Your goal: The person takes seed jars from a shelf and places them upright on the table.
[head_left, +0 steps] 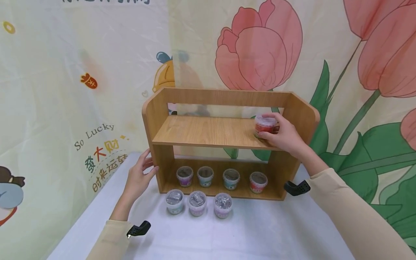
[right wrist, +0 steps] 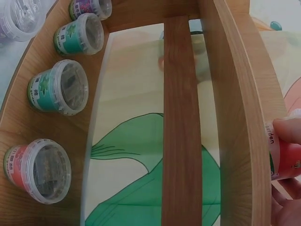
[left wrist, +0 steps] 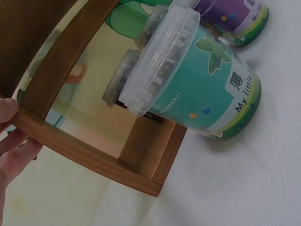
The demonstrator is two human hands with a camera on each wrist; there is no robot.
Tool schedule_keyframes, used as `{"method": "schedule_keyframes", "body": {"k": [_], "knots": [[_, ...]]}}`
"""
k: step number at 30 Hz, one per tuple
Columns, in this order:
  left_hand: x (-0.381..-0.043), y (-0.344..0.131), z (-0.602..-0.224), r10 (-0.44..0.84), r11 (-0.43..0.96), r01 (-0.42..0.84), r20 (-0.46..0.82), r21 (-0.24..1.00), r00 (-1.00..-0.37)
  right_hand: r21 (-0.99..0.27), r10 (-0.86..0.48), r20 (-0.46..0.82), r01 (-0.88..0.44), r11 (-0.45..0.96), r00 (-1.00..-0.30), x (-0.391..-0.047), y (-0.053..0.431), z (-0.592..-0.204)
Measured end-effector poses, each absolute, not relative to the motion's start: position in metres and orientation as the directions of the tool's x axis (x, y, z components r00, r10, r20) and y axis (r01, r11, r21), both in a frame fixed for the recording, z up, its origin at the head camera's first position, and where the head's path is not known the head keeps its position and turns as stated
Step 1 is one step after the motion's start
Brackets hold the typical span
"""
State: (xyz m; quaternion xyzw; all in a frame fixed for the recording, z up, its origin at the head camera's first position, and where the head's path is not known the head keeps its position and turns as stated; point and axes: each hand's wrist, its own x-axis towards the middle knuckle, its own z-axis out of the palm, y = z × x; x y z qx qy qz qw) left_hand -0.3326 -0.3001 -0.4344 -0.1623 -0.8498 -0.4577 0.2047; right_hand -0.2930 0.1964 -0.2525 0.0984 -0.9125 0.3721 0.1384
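My right hand grips a lidded plastic tub with a red label at the right part of the upper board of a wooden shelf. In the right wrist view, the fingers and red tub show at the right edge, beside the upper board. My left hand holds the front edge of the shelf's left side panel, thumb on one face and fingers on the other. On the lower board stand a purple tub, two teal tubs and another red tub.
In front of the shelf, a teal tub and two purple tubs stand in a row on the white tablecloth. Behind the shelf hangs a printed cloth with tulips. Black wrist devices sit near both cuffs.
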Motion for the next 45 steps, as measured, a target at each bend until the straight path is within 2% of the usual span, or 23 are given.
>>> {"method": "schedule_keyframes", "body": {"k": [14, 19, 27, 38, 45], "knots": [[-0.335, -0.303, -0.436, 0.083, 0.537, 0.465, 0.504, 0.704, -0.860, -0.623, -0.163, 0.405, -0.402, 0.671, -0.900, -0.242, 0.189, -0.254], [-0.335, -0.304, -0.438, 0.079, 0.536, 0.463, 0.504, 0.706, -0.860, -0.623, -0.199, 0.404, -0.428, 0.655, -0.893, -0.226, 0.184, -0.266], [-0.335, -0.303, -0.439, 0.078, 0.536, 0.469, 0.512, 0.702, -0.855, -0.638, -0.276, 0.412, -0.491, 0.593, -0.868, -0.208, 0.180, -0.314], [-0.336, -0.302, -0.438, 0.078, 0.538, 0.463, 0.506, 0.704, -0.859, -0.699, -0.292, 0.421, -0.513, 0.499, -0.859, -0.207, 0.173, -0.389], [-0.337, -0.301, -0.436, 0.079, 0.533, 0.462, 0.502, 0.709, -0.861, -0.739, -0.268, 0.370, -0.457, 0.495, -0.890, -0.210, 0.168, -0.423]]}}
